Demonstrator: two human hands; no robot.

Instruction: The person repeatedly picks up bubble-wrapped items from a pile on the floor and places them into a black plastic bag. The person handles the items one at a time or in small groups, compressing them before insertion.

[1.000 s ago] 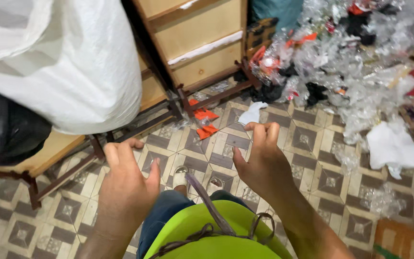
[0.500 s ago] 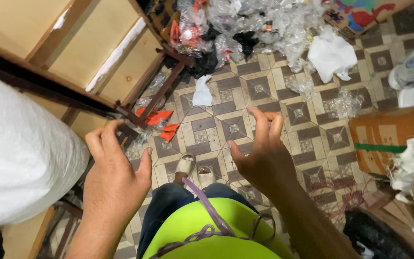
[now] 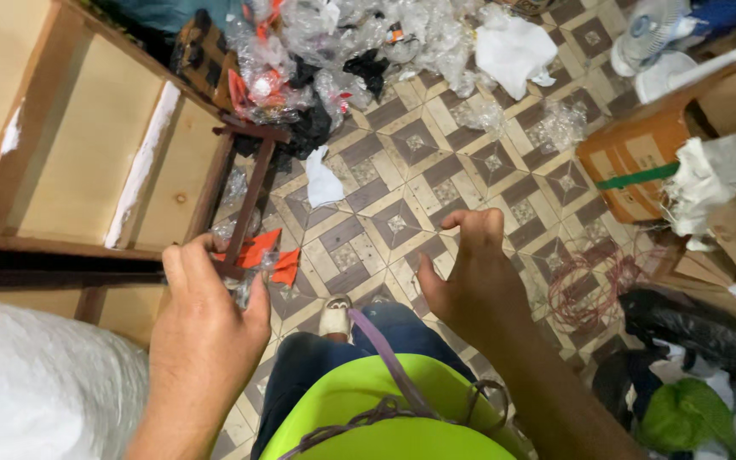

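While both forearms reach forward over a lime-green bucket (image 3: 385, 417) at the lap, the left hand (image 3: 206, 328) hangs back-up with its fingers curled loosely downward, its grip narrow and empty. Just beyond its fingertips lie orange scraps (image 3: 270, 255) on the patterned tile floor (image 3: 436, 183), beside a dark wooden frame (image 3: 244, 209). To the other side, the right hand (image 3: 470, 277) is raised with fingers bent and thumb spread, its grip wide and holding nothing. Well beyond both grips, a heap of clear plastic wrap (image 3: 368, 43) covers the floor.

Plastic heap (image 3: 359, 51) beyond, perhaps against shelf (image 3: 104, 153)
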